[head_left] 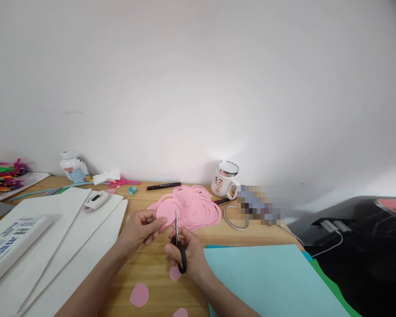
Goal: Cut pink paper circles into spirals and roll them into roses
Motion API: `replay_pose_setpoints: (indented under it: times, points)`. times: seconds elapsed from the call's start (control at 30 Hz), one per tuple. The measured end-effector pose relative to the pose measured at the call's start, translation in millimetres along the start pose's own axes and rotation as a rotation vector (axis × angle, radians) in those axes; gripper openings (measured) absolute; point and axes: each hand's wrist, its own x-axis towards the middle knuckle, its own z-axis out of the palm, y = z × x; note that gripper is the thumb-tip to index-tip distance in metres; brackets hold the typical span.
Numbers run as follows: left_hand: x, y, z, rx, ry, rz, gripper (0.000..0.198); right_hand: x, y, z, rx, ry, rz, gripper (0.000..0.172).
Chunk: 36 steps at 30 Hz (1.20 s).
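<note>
My left hand (144, 229) pinches a round pink paper piece (166, 211) between thumb and fingers. Black-handled scissors (181, 255) are gripped in my right hand (188, 251), their blades pointing up along the right edge of that paper. Whether the blades are parted is hard to make out. Just behind my hands lies a heap of pink paper offcuts (198, 207) with curved cut-outs. Nearer to me on the wooden table (158, 286), a pink paper disc (139, 294) lies flat, with two more partly seen beside it.
White sheets (69, 237) and a white box (13, 246) lie at left. Light blue paper (267, 277) covers the right front. Along the wall stand a white mug (221, 180), a black marker (164, 186), pink scissors (125, 182) and a white bottle (75, 168).
</note>
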Motion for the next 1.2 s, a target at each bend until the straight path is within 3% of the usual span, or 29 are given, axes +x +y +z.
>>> replay_pose_setpoints:
  times: [0.23,0.43,0.57,0.77,1.2]
  points:
    - [-0.2,3.5,1.7,-0.064,0.07,0.02,0.037,0.2,-1.2,0.2,0.027,-0.015,-0.008,0.032]
    - [-1.0,-2.2,5.2,-0.008,-0.087,0.018,0.037,-1.1,-4.0,3.5,0.001,-0.023,-0.007,0.033]
    - [-0.8,-6.8,7.5,0.04,-0.066,0.021,0.043,-2.1,-2.3,3.8,0.005,-0.098,-0.019,0.036]
    - [-2.2,-5.1,6.1,0.106,-0.125,0.018,0.042,-1.7,-9.2,1.7,0.006,-0.076,-0.078,0.042]
    - [-1.6,-3.7,3.6,0.116,-0.104,0.003,0.036,-2.7,-8.5,1.9,0.002,-0.056,-0.018,0.043]
